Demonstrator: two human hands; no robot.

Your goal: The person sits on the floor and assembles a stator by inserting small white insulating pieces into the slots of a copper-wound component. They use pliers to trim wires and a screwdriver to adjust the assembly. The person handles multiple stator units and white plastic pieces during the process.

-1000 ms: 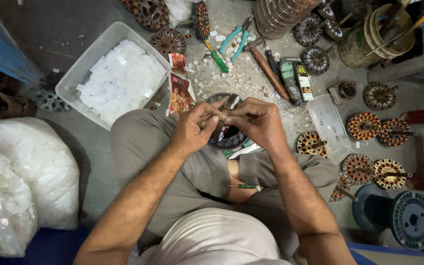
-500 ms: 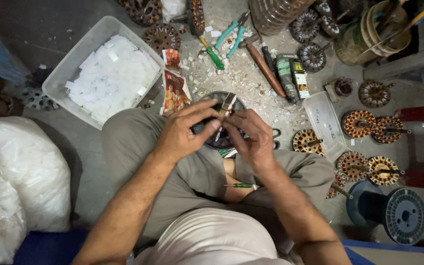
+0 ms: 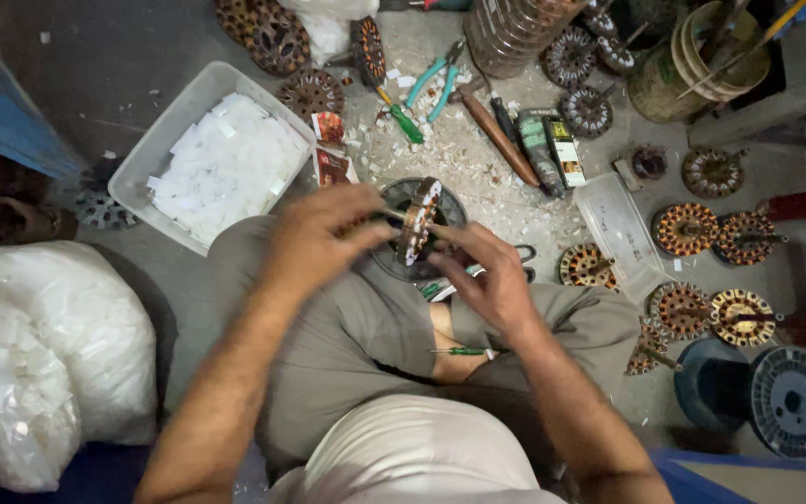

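You sit on the floor (image 3: 95, 84) with both hands over your lap: your left hand (image 3: 314, 245) and your right hand (image 3: 487, 280) each pinch a side of a round motor stator (image 3: 419, 219), held on edge just above a dark ring-shaped part (image 3: 450, 207), fingers closed on it. To your left, a clear plastic tub (image 3: 156, 154) of white paper slips lies on the floor, with a white sack (image 3: 39, 364) nearer you. Ahead lie teal pliers (image 3: 440, 79) and a hammer (image 3: 496, 131); copper-wound stators (image 3: 687, 229) and a wire spool (image 3: 790, 401) sit right.
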